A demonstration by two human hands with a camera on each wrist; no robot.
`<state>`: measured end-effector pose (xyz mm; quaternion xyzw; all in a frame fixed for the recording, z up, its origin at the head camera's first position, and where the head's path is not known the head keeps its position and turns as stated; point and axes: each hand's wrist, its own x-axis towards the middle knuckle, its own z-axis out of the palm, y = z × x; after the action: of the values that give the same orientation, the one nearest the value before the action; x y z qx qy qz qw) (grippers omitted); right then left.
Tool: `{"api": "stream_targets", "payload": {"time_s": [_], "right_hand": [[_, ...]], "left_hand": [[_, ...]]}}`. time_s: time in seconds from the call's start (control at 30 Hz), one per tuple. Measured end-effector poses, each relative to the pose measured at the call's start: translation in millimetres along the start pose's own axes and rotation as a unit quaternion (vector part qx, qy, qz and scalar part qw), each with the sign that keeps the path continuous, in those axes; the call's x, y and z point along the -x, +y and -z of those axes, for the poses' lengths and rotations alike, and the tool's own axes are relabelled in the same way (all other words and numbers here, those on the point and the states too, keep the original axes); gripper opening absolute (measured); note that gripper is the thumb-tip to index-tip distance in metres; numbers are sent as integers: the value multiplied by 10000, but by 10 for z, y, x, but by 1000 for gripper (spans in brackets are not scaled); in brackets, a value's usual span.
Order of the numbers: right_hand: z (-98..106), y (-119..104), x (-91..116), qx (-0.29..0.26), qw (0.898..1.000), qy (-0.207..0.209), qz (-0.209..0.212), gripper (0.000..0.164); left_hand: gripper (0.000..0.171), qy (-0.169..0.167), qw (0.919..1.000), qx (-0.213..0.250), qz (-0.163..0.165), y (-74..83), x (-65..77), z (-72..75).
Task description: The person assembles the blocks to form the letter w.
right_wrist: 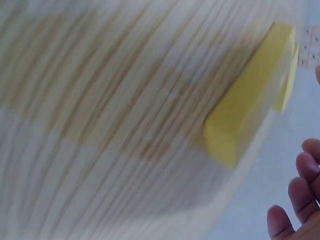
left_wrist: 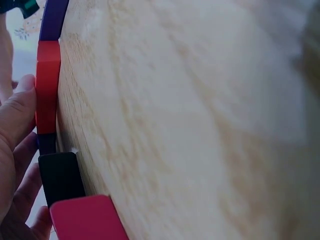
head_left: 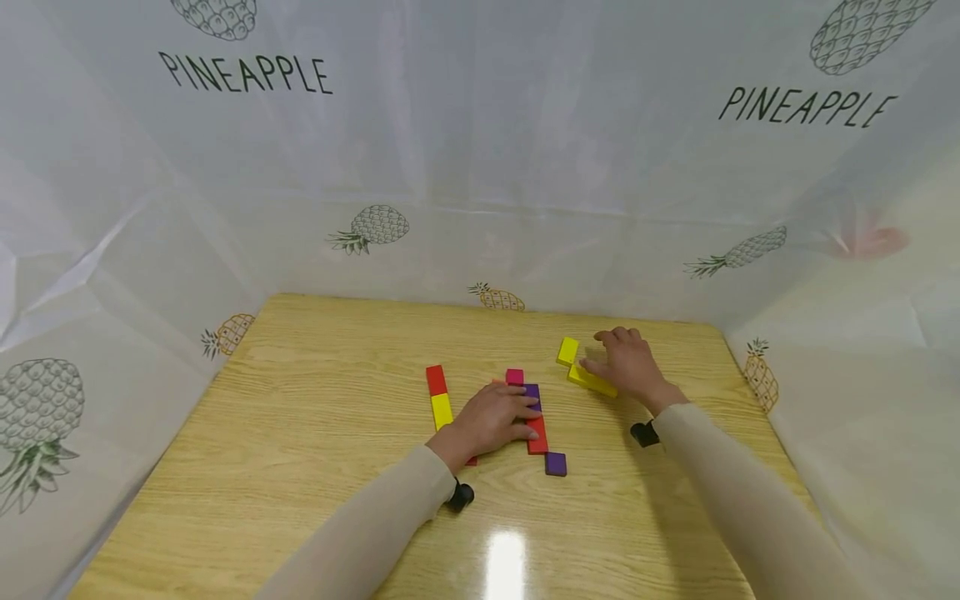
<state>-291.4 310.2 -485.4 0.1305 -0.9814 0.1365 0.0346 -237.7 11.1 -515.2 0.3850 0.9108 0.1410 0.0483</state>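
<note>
My left hand [head_left: 491, 419] lies over the middle blocks, its fingers spread and touching the row of a purple block [head_left: 533, 391] and a red block [head_left: 537, 437]. In the left wrist view the thumb tip rests against the side of the red block [left_wrist: 46, 95], near a dark block [left_wrist: 62, 177] and a pink block [left_wrist: 90, 217]. Above a long yellow block [head_left: 592, 381] hovers my right hand [head_left: 630, 367], fingers loosely bent with nothing between them. The right wrist view shows those fingers apart from the long yellow block [right_wrist: 247, 95]. A shorter yellow block [head_left: 567, 351] touches its far end.
To the left runs a line with a red block [head_left: 436, 380] and a yellow block [head_left: 442, 410], partly hidden by the left arm. A small purple block [head_left: 556, 464] sits at the near end of the middle row. White pineapple-print sheeting [head_left: 480, 167] surrounds the wooden table [head_left: 337, 367].
</note>
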Motion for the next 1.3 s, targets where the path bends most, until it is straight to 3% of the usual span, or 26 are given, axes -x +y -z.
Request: {"api": "stream_targets", "payload": {"time_s": [0.33,0.53,0.83,1.3], "right_hand": [[-169,-217,-183,358,9982,-403,-269,84],[-213,-197,-201,367,9974,-526,-315,76],[-243,-231,-241,202,9993,-303,-105,71],[-226,-288,-212,696,9964,139,462,69]], "left_hand": [[46,10,10000,23,-14,37,-3,0],[46,35,10000,12,-28,48,3,3],[46,68,10000,5,-72,35,5,4],[46,20,10000,-8,-40,18,18,31]]}}
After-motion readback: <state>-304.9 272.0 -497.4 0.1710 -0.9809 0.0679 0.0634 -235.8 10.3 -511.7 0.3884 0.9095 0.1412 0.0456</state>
